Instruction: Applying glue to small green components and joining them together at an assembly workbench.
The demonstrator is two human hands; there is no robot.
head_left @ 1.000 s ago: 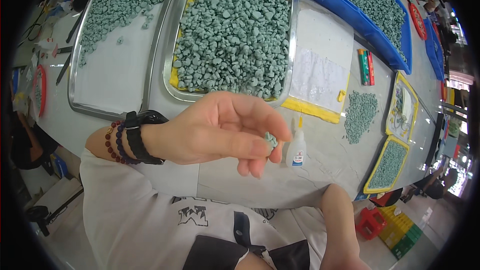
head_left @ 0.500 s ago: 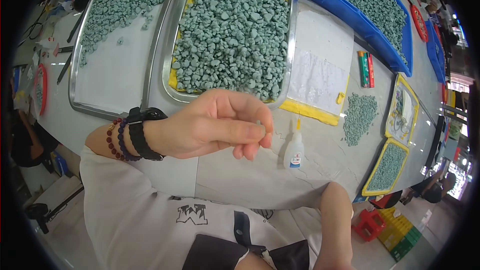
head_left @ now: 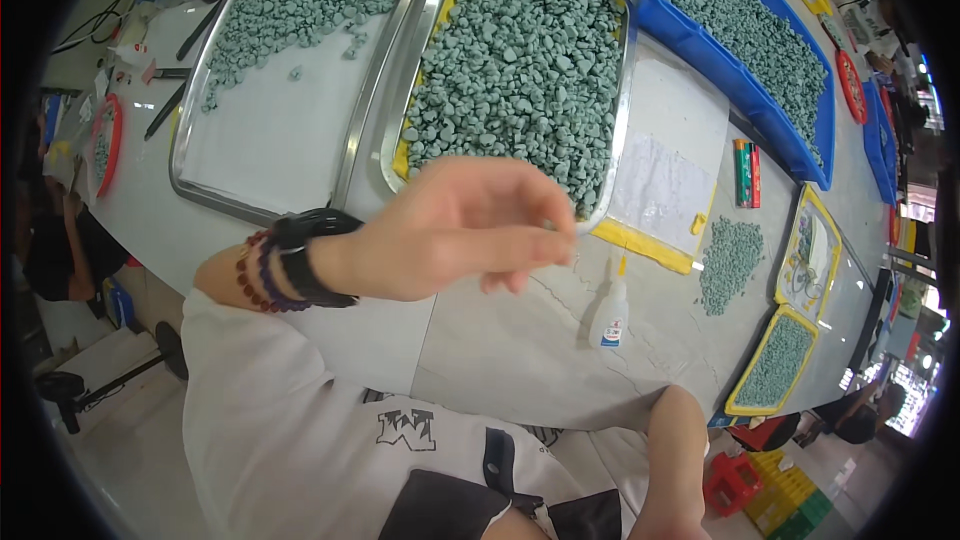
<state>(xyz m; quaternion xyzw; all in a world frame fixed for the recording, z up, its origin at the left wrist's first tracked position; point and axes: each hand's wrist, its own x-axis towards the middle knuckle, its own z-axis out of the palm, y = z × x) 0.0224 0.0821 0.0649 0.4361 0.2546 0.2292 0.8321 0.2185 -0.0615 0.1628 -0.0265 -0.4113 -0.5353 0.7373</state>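
My left hand, with a black watch and bead bracelets at its wrist, is raised over the near edge of a metal tray. Thumb and forefinger are pinched together, and a tiny green stone shows between them, partly hidden and blurred. Behind the hand, green stone chips fill the tray on a yellow lining. A small white glue bottle with a yellow nozzle stands upright to the right of my fingers. Of my right arm only the part around the elbow shows; its hand is out of view.
Left of the full tray lies another metal tray, partly covered with chips. A blue bin of chips stands far right. A loose chip pile, two lighters and a yellow-rimmed tray are on the right.
The view has shifted, so the trays and bottle appear farther right and lower. My left hand, still pinched, has risen slightly toward the full tray. The right arm has barely moved.
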